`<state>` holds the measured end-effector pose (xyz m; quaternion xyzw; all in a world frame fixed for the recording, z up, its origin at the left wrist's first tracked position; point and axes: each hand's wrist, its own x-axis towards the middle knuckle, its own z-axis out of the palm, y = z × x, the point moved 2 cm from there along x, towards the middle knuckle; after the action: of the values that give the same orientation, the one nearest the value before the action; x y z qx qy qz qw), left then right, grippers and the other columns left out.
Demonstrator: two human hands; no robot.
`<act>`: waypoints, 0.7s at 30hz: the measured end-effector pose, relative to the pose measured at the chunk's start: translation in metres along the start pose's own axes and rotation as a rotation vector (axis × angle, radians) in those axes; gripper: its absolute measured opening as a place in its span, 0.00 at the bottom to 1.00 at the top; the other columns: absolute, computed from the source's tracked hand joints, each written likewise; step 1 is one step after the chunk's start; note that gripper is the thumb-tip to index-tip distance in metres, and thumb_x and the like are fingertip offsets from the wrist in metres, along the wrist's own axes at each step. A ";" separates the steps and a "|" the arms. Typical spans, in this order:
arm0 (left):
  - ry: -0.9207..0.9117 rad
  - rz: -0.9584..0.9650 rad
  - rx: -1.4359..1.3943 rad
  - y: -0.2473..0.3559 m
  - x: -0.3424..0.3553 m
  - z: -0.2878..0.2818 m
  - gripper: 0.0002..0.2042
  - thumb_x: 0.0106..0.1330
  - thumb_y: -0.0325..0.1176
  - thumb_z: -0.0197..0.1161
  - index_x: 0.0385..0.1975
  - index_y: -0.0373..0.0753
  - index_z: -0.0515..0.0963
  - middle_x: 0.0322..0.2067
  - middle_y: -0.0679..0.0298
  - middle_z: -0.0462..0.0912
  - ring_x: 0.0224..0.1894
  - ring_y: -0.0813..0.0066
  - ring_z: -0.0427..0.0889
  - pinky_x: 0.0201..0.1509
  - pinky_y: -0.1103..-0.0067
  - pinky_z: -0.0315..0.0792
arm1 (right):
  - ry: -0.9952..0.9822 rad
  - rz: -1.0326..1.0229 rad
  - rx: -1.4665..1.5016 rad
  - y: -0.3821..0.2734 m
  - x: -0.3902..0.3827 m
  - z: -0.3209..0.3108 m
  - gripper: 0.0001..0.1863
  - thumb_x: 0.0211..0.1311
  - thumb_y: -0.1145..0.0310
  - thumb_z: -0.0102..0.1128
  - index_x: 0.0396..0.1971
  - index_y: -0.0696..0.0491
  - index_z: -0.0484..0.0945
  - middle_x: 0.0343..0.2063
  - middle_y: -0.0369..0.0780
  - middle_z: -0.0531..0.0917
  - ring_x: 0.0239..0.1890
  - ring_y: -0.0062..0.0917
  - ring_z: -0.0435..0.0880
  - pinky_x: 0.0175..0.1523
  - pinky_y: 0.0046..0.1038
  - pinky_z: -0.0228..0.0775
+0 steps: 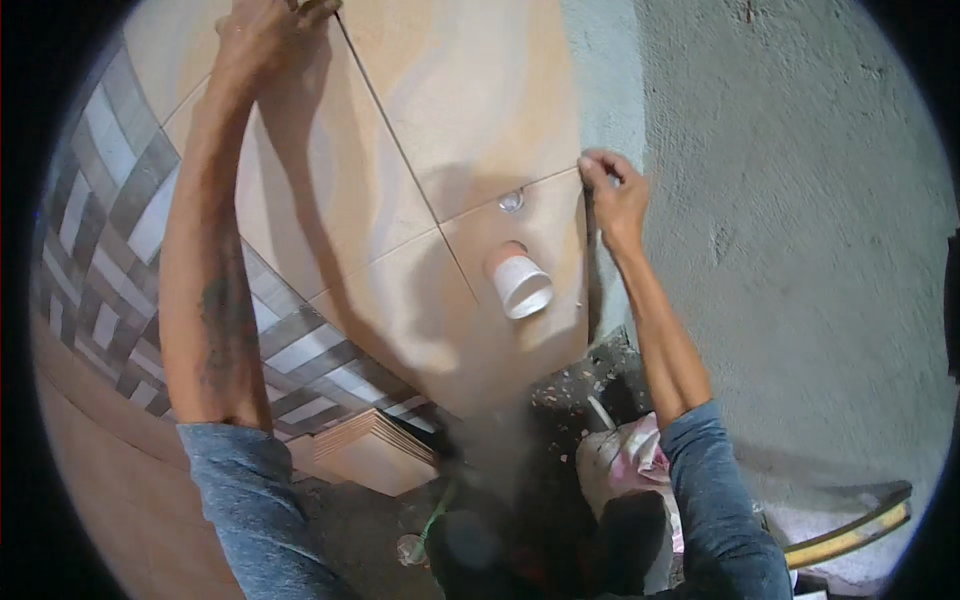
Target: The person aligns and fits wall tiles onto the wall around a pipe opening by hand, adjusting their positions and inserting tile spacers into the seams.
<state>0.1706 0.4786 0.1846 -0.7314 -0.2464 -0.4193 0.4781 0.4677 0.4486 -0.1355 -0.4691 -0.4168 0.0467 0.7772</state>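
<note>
pressing a glossy beige wall tile (520, 270), left hand (270, 35) and right hand (612, 195) fingers pinched on its edges.

Head view. The left hand (265, 30) presses high on a beige wall tile (330, 190); the right hand (612, 195) grips the right edge of the tile with the pipe hole (545, 240), from which a white pipe stub (520, 283) projects. Right: bare grey plaster wall (790, 220). Left: a band of grey-and-white patterned tiles (120, 200). Below: a stack of loose tiles (375, 450) on the rubble-strewn floor (570, 385).
</note>
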 end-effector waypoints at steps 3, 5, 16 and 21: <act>-0.066 -0.140 -0.143 0.010 0.003 -0.010 0.09 0.54 0.29 0.77 0.35 0.41 0.89 0.45 0.56 0.81 0.48 0.58 0.82 0.51 0.68 0.80 | 0.020 0.095 0.107 0.031 -0.020 0.002 0.12 0.61 0.69 0.71 0.42 0.60 0.88 0.34 0.39 0.87 0.37 0.20 0.82 0.44 0.24 0.74; -0.060 -0.153 -0.212 0.016 0.005 -0.017 0.09 0.55 0.29 0.77 0.36 0.40 0.89 0.45 0.55 0.81 0.48 0.58 0.81 0.51 0.69 0.79 | 0.031 0.131 0.174 0.041 -0.024 0.008 0.12 0.62 0.70 0.71 0.43 0.61 0.87 0.34 0.37 0.87 0.36 0.19 0.82 0.42 0.22 0.74; -0.179 -0.048 -0.495 -0.111 0.025 0.038 0.11 0.58 0.32 0.76 0.38 0.37 0.88 0.45 0.54 0.80 0.49 0.57 0.79 0.55 0.67 0.75 | 0.069 0.115 0.177 0.039 -0.020 0.015 0.12 0.62 0.71 0.70 0.44 0.60 0.87 0.39 0.39 0.87 0.36 0.19 0.81 0.44 0.22 0.75; -0.292 -0.088 -0.600 -0.120 0.037 0.035 0.11 0.59 0.32 0.75 0.40 0.37 0.88 0.46 0.53 0.80 0.50 0.57 0.79 0.56 0.67 0.75 | 0.057 0.131 0.204 0.037 -0.019 0.014 0.12 0.63 0.71 0.71 0.44 0.60 0.87 0.39 0.39 0.87 0.37 0.20 0.82 0.47 0.23 0.76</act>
<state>0.1119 0.5598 0.2688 -0.8806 -0.2093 -0.3840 0.1825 0.4574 0.4697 -0.1721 -0.4151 -0.3562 0.1261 0.8276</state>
